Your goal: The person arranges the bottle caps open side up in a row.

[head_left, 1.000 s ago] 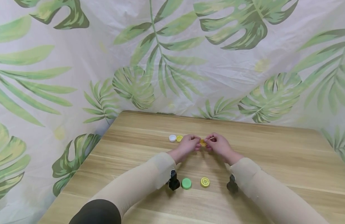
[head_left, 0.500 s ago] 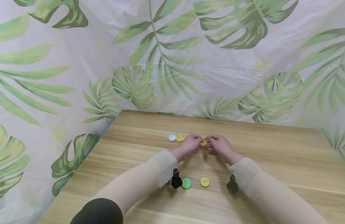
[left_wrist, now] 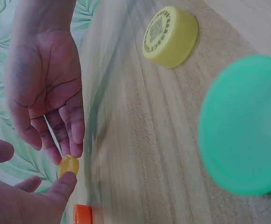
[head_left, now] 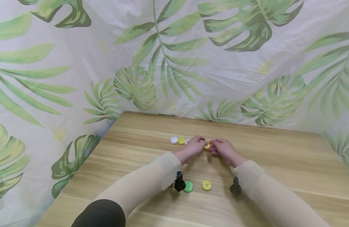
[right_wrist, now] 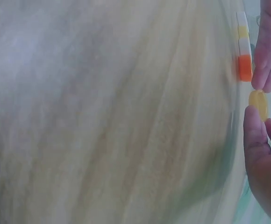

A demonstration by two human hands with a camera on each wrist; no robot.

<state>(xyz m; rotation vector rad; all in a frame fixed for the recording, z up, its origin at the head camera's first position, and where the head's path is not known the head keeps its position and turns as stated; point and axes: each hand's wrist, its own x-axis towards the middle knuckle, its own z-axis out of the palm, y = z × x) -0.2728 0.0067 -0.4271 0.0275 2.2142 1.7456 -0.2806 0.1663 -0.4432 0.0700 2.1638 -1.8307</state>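
Between my two hands, above the table, is a small translucent yellow-orange bottle cap [head_left: 207, 146], tilted. My left hand [head_left: 193, 147] pinches it from the left, while my right hand [head_left: 224, 148] holds its right edge with the fingertips. In the left wrist view the cap [left_wrist: 68, 164] sits between fingertips of both hands. The right wrist view shows the same cap [right_wrist: 258, 104] between the two hands as well. Beyond the left hand lies a row of caps: a white cap [head_left: 174, 140], a yellow cap [head_left: 181, 141], another white cap [head_left: 187, 141] and an orange cap [right_wrist: 245, 68].
Closer to the person lie a green cap [head_left: 188, 186] and a yellow cap [head_left: 206, 185] with a printed top. All rest on a wooden table [head_left: 146, 138]. A leaf-patterned cloth [head_left: 174, 63] hangs behind it. Black wrist cameras [head_left: 179, 181] hang below the sleeves.
The held cap has turned and shifted slightly toward the person. My left hand has moved a little to the right, uncovering more of the second white cap. The loose caps stay in place.
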